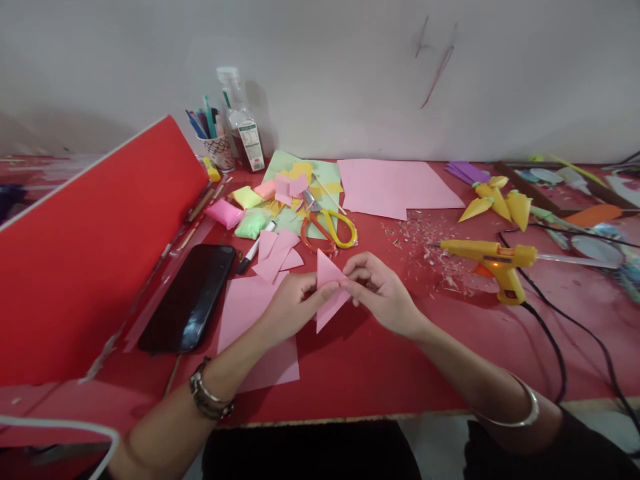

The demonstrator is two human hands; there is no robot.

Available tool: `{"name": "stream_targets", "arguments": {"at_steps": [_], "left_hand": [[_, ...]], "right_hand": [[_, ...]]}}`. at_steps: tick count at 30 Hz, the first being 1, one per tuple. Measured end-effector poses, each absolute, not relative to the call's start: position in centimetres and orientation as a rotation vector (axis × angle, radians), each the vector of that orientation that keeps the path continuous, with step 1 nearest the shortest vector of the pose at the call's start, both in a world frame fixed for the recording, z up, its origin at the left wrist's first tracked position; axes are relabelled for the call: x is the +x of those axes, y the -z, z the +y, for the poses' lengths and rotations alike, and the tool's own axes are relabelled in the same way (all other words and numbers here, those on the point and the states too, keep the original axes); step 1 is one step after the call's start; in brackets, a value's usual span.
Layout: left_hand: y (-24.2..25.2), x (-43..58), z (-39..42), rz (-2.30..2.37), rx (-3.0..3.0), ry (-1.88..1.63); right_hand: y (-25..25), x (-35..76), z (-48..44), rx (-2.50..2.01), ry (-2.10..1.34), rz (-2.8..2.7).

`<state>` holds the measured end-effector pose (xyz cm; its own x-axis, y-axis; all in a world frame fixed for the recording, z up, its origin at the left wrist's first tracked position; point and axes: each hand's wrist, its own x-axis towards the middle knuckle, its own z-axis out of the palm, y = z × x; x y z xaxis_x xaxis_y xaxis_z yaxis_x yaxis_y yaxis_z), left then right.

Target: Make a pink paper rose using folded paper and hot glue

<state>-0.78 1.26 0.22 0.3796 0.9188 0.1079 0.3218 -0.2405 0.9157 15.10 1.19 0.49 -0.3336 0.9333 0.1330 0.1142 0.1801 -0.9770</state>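
Left hand (295,303): thumb on the face of a folded pink paper piece (327,270), fingers behind it. Right hand (383,293): pinching the same piece at its right-hand corner. The piece is between the 2 hands, apparently raised just off the tabletop (370,380).

Risk 1: the fold could spring open or skew; likely cause, either pinch slipping, since only fingertips bear on it.

Risk 2: a pink sheet (275,363) lies under the left forearm; a dragging wrist or bracelet (207,393) could shift or crease it.

Risk 3: scissors (316,215) and loose pink cutouts (274,257) lie just beyond the hands; a careless reach could scatter the cutouts.

Risk 4: glue gun (493,253), well to the right, on its side, orange light lit, nozzle toward the hands' side. Presumably hot; a sweep of the right hand could burn. Its black cord (555,347) passes near the right arm; a snag could drag the gun. Scraps (410,233) by the nozzle could stick to any drip.
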Motion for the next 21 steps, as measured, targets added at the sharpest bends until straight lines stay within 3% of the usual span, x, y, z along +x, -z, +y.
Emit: {"name": "stream_targets", "arguments": {"at_steps": [6, 21], "left_hand": [[0.07, -0.85, 1.3, 1.126, 1.8, -0.874], [-0.56, -1.0, 1.22, 1.255, 1.641, -0.926]], "right_hand": [[-0.69, 15.14, 1.26, -1.135, -1.356, -1.724], [-0.71, 15.27, 1.28, -1.178, -1.118, -1.996]]}}
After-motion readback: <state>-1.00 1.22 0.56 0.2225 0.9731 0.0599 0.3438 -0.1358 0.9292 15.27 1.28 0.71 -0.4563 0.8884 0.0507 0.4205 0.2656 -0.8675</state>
